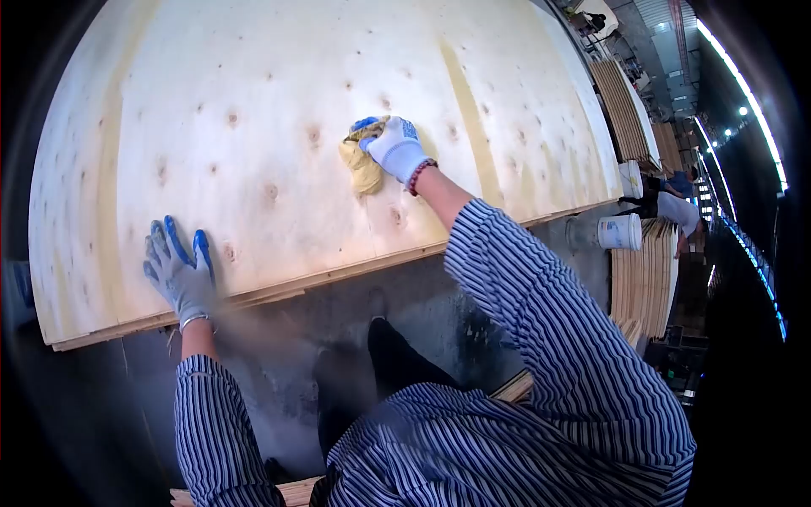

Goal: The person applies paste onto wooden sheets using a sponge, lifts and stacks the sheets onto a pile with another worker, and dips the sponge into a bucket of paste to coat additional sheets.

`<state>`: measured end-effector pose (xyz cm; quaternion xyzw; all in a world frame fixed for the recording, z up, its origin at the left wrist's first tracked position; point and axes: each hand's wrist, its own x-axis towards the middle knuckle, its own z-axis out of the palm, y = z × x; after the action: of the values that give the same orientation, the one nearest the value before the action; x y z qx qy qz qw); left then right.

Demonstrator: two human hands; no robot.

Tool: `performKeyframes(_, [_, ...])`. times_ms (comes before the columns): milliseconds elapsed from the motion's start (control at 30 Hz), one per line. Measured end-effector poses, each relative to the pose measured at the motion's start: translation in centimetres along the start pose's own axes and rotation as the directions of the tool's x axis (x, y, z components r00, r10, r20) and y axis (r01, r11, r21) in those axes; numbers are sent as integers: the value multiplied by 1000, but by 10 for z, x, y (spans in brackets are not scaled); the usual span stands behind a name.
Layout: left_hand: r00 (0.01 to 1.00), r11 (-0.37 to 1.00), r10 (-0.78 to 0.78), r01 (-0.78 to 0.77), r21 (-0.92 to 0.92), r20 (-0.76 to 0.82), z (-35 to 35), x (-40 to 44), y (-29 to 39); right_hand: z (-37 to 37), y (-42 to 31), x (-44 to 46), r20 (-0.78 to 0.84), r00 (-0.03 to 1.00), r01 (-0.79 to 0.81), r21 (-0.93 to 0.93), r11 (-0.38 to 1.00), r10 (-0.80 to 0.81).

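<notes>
A large pale plywood sheet (279, 101) with knots and yellowish strips lies in front of me on top of a stack. My right hand (395, 148), in a white and blue work glove, grips a crumpled yellow cloth (363, 169) against the sheet's surface. Part of the cloth is hidden under the fingers. Near the front left edge, my left hand (180, 270) rests on the wood in a grey glove with blue fingertips. Its fingers are spread, and nothing is in it.
White buckets (619, 231) stand to the right, beside stacked plywood (644, 279). Another stack (623, 110) lies farther back. People (676, 207) are at the far right. Wood pieces (514, 387) lie behind me near the grey floor (279, 384).
</notes>
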<state>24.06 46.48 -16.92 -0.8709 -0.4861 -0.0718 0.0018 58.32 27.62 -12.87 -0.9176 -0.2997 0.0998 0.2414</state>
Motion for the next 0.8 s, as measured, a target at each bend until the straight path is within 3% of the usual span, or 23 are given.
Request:
performKeyframes(133, [1000,1000,-8,8,-19,-1,-4,1,3,-25,-10,-59,248,934,258,29,966,-257])
performKeyframes(167, [1000,1000,-20,20,-16,15,-5,0,3,-28,-10,-83,248,917,301,86,950,-313])
performKeyframes(267, [999,999,-25,26,-23,30,-8,1,5,-27,-6,-156,227,872,443,12,897,-434])
performKeyframes(400, [998,993,19,-25,-114,-54,-9,3,-8,-23,-20,-211,257,882,380,105,919,-395])
performKeyframes(467, [999,958,43,-50,-283,-31,-12,19,-28,-9,-33,-209,85,976,148,409,900,-200])
performKeyframes(500, [999,960,37,-44,-275,-28,-8,26,-48,-10,-48,-198,100,994,-22,587,809,-46])
performKeyframes(567, [990,971,-73,42,-237,-121,6,43,-91,-2,-73,-156,38,995,-76,889,452,92])
performKeyframes(633, [969,996,-91,87,-28,-228,29,44,-132,-5,-104,-111,312,934,-319,948,13,173])
performKeyframes(700, [979,993,-116,119,9,-167,17,44,-125,29,-114,-64,493,867,-483,800,-355,-68])
performKeyframes(767, [979,989,-136,144,41,-149,11,46,-120,60,-130,-23,507,852,-513,858,14,132])
performKeyframes(800, [981,989,-136,142,37,-135,11,46,-121,95,-119,8,244,951,-303,857,417,190])
